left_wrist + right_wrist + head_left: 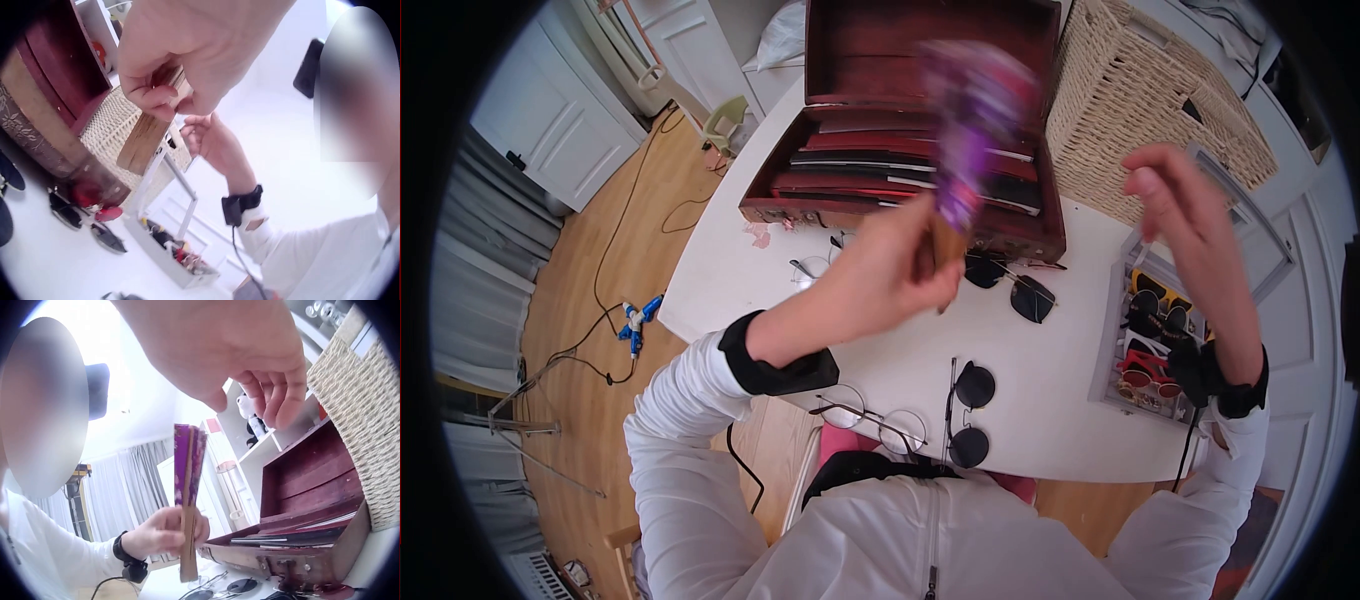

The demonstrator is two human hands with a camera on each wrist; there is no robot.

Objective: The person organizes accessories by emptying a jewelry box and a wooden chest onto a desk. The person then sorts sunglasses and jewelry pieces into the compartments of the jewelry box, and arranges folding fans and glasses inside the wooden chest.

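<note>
My left hand (878, 268) holds a folding fan (189, 465) by its wooden end, thumb and fingers pinching the light brown sticks (145, 140). The fan's purple patterned part points upward, mostly folded in the right wrist view and blurred in the head view. It stands in front of an opened dark red case (785, 212) with dark and red flat items upright in it. My right hand (1190, 200) is raised over the right side of the table, fingers loosely bent, with nothing in it. Below it sits a clear-lidded glasses box (1105, 375) holding several sunglasses.
Dark sunglasses (1030, 298) lie just before the case, and another dark pair (970, 447) near the table's front edge. Clear round glasses (900, 432) lie beside that pair. A woven basket (1140, 110) stands behind the white table (1060, 400).
</note>
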